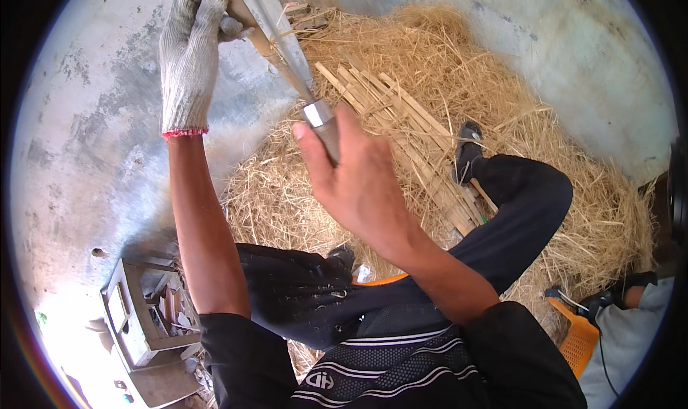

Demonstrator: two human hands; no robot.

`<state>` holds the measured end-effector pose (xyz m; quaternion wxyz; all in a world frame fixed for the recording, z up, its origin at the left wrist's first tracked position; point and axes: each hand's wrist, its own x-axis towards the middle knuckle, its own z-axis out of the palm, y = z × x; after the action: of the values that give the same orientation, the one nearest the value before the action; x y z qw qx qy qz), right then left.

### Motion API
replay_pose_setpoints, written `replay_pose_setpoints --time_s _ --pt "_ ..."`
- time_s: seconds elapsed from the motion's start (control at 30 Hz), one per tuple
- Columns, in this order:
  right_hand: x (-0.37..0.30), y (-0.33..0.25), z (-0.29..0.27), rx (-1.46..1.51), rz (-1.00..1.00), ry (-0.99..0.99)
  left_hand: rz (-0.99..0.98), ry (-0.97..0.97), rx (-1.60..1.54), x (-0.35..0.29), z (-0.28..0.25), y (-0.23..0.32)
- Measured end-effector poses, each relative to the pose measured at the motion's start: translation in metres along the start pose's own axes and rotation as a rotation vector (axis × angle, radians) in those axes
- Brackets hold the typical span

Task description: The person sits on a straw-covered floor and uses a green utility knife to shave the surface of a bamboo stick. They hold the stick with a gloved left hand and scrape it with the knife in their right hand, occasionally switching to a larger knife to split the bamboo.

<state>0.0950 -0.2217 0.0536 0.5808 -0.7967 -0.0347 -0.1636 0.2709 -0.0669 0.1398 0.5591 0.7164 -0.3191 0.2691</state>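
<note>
While the left hand (193, 54), in an off-white knitted glove (188, 97) with a red-edged cuff, is raised at the far left with its fingers curled closed around a long, narrow, tan bamboo-like strip (261, 45), the bare right hand (365, 183) is wrapped around the dark cylindrical handle (330, 138) of a broad, grey, metal-bladed knife (284, 36). The blade slants toward the far left, and the strip lies along its left side, one end close to the handle's shiny metal collar (317, 113); whether the edge bites into it, I cannot tell. Right of the hands, pale tan slats (416, 106) rest on a wide heap of dry, straw-coloured shavings (444, 47) against a mottled grey wall (580, 58). A worn wooden frame (143, 346) stands near left; near right, a person in grey clothing (631, 348) is beside a perforated orange plastic seat (577, 346).
</note>
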Motion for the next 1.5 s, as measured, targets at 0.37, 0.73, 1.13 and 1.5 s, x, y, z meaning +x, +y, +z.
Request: replay_pose_setpoints --time_s 0.37,0.73,1.13,1.5 --pt "0.005 0.03 0.01 -0.2 -0.012 0.107 0.035 -0.022 0.008 0.003 -0.004 -0.005" --pt "0.019 0.008 -0.006 0.503 0.198 -0.128 0.175 0.032 0.028 -0.009 0.015 0.016" --pt "0.012 0.042 0.027 -0.163 0.022 0.028 0.17 0.017 0.094 -0.019 0.012 0.033" --pt "0.009 -0.01 -0.013 0.426 0.148 -0.054 0.17 -0.053 0.32 -0.005 -0.004 0.056"
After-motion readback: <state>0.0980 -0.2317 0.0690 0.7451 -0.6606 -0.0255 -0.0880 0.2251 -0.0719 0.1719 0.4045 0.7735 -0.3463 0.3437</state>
